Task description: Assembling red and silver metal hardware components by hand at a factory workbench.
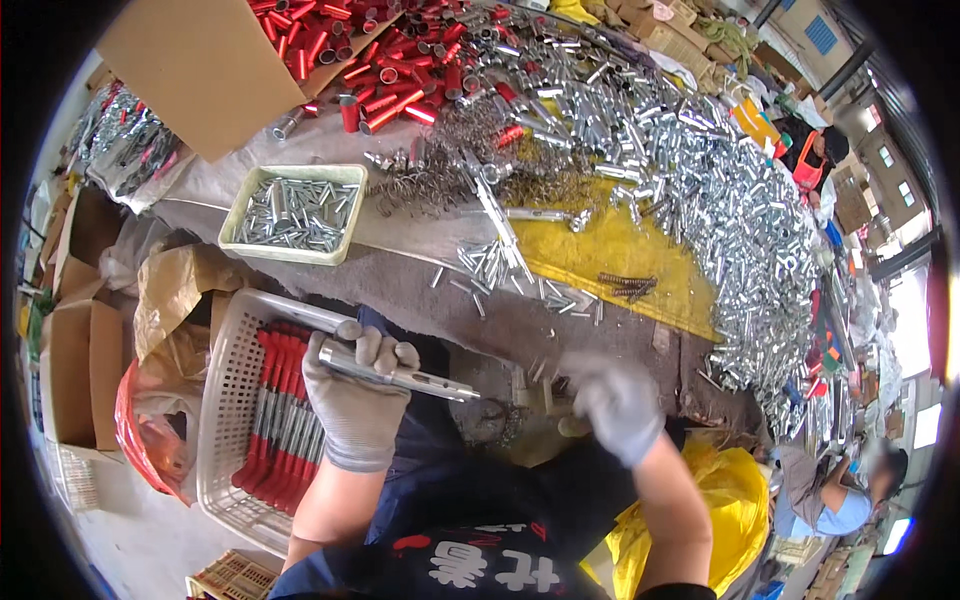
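My left hand (358, 415), in a grey work glove, is closed around a silver metal tube (425, 382) with a slot near its narrower end, which points to the right. Apart from it, over the front edge of the bench, my gloved right hand (620, 408) is smeared by motion; its fingers cannot be made out. Short silver pins (487, 265) lie loose on the cloth beyond both hands. Two dark coil springs (628, 284) rest on the yellow sheet (570, 250), and a longer silver rod assembly (500, 222) lies across the pins.
A white basket (222, 440) at my left holds red-and-silver assembled parts (285, 420). Behind it stands a cream tray (345, 245) of metal pins. Heaps of silver tubes (740, 240), red tubes (385, 70) and tangled springs (430, 175) cover the far bench. Another person (835, 490) sits at the right.
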The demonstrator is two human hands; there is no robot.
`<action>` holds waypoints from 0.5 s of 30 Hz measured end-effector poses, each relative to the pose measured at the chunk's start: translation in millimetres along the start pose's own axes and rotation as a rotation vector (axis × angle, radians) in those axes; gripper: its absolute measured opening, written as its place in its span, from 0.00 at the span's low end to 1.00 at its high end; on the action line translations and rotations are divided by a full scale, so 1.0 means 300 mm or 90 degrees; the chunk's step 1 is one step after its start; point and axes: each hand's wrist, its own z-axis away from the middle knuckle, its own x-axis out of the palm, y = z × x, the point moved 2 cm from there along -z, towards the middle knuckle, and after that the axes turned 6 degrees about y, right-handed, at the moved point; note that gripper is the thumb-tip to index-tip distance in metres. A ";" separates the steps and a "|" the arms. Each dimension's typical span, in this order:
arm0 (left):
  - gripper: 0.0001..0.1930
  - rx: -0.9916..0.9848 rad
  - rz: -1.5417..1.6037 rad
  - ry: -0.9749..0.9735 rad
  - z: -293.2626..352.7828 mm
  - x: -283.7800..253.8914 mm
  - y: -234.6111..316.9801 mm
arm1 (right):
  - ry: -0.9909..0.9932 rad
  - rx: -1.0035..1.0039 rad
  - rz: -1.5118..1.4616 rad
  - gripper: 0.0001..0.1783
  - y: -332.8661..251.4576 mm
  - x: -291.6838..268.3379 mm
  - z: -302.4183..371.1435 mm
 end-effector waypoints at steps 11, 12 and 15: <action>0.18 -0.184 0.082 0.052 0.106 -0.002 -0.241 | 0.097 -0.007 -0.053 0.13 -0.117 0.120 0.194; 0.19 -0.193 0.077 -0.012 0.108 -0.014 -0.252 | 0.114 0.094 -0.178 0.15 -0.084 0.136 0.199; 0.24 -0.264 0.028 0.088 0.179 -0.020 -0.350 | 0.114 0.378 -0.534 0.19 -0.008 0.169 0.259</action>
